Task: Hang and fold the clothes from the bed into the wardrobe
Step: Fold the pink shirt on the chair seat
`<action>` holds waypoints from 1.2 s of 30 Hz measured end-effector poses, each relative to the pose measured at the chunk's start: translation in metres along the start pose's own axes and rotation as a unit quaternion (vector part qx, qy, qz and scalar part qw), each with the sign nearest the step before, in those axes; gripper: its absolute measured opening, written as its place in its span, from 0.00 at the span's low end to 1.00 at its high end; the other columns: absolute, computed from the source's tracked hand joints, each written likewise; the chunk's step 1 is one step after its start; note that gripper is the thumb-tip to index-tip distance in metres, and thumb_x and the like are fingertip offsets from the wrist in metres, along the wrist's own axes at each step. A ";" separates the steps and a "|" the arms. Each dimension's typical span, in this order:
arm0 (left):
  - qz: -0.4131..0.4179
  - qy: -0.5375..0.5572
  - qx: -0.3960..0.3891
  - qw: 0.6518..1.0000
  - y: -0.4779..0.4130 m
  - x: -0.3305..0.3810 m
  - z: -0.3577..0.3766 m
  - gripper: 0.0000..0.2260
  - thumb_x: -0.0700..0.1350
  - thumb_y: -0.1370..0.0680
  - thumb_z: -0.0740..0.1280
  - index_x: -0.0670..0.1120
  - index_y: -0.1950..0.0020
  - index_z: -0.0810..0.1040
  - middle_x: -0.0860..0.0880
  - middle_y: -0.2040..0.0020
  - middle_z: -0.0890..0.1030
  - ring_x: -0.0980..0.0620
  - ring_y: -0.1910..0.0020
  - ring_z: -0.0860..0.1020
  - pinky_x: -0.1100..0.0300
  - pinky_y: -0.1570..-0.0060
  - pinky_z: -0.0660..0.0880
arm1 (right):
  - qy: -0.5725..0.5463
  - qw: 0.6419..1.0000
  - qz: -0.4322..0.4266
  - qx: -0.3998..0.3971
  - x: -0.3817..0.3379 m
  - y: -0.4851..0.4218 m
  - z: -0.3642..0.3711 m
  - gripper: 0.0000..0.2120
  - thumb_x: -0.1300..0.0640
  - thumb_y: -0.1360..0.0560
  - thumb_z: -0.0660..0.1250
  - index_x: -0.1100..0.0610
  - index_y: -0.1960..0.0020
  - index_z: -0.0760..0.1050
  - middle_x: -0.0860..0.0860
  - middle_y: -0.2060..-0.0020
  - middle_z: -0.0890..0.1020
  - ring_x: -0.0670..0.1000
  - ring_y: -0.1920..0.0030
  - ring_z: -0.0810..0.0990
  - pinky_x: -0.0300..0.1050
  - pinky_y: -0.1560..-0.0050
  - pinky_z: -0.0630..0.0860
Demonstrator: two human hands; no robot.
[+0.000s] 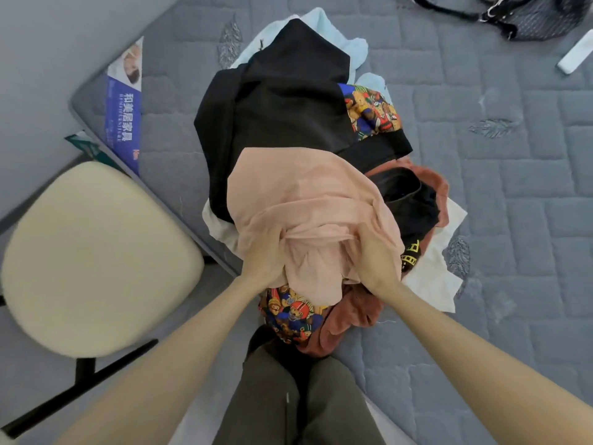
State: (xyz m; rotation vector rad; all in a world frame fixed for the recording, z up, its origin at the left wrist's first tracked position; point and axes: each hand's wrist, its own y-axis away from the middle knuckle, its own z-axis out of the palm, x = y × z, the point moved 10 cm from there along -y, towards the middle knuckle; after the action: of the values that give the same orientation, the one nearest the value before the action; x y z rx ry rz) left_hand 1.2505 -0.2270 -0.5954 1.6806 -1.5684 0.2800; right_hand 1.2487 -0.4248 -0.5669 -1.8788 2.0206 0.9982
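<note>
A pile of clothes lies on the grey quilted mattress (481, 187). On top is a pale pink garment (298, 194). My left hand (264, 258) grips its bunched fabric on the left and my right hand (375, 258) grips it on the right, fingertips buried in the cloth. Under it lie a black garment (288, 101), a bear-print piece (372, 114), a rust-coloured garment (346, 316), a light blue cloth (349, 43) and white fabric (439, 271).
A cream-seated stool (93, 258) with black legs stands left of the bed corner. A blue label (123, 117) marks the mattress edge. A dark bag (529, 14) and a white strip (574, 56) lie at the far right. My legs in dark trousers (288, 396) are below.
</note>
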 end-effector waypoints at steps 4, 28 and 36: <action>-0.043 0.089 0.052 0.994 -0.001 0.012 -0.050 0.07 0.45 0.16 0.52 0.45 0.52 0.65 0.52 0.62 0.69 0.52 0.62 0.69 0.55 0.61 0.65 | -0.041 0.998 -0.048 -0.010 -0.041 -0.015 -0.037 0.08 0.50 0.18 0.57 0.56 0.48 0.66 0.53 0.65 0.78 0.53 0.64 0.76 0.53 0.62 0.70; 0.013 -0.111 0.050 0.992 -0.050 0.040 -0.017 0.31 0.43 0.20 0.59 0.51 0.21 0.45 0.48 0.21 0.44 0.45 0.23 0.48 0.50 0.24 0.52 | -0.048 0.990 0.133 0.012 0.032 -0.042 -0.035 0.13 0.56 0.21 0.62 0.59 0.39 0.71 0.55 0.37 0.72 0.51 0.47 0.74 0.45 0.48 0.72; -0.038 -0.066 0.079 0.994 -0.062 0.003 -0.043 0.17 0.38 0.19 0.56 0.46 0.31 0.67 0.43 0.39 0.68 0.45 0.48 0.72 0.56 0.52 0.70 | -0.063 0.996 0.052 0.021 -0.006 -0.048 -0.042 0.11 0.53 0.23 0.65 0.55 0.42 0.73 0.51 0.43 0.73 0.50 0.47 0.75 0.46 0.46 0.74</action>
State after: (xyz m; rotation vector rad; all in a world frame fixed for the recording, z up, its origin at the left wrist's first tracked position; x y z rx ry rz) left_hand 1.3226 -0.2060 -0.5904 1.9110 -1.6090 0.2633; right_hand 1.3071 -0.4434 -0.5481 -1.6594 2.0670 1.0638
